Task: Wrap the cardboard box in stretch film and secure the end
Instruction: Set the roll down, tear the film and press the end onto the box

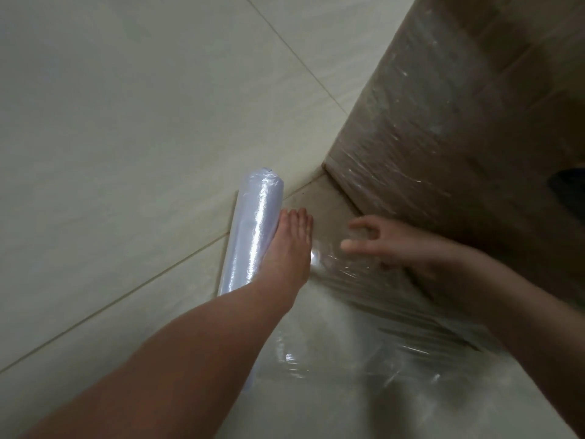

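A tall cardboard box [459,128] stands on the floor at the right, its sides covered in shiny stretch film. The film roll [253,229] lies on the tiles to its left. A clear sheet of film [354,280] runs from the roll to the box's lower edge. A bare foot [289,245] on a leg coming from the lower left presses against the roll's right side. My right hand [383,245] hovers at the stretched sheet beside the box corner, fingers spread and loosely bent. It is blurred, and I see no grip on the film. My left hand is out of frame.
Pale floor tiles [126,122] with thin grout lines fill the left and top. Loose film [332,369] spreads over the floor at the bottom centre. A dark object [569,191] shows at the right edge against the box.
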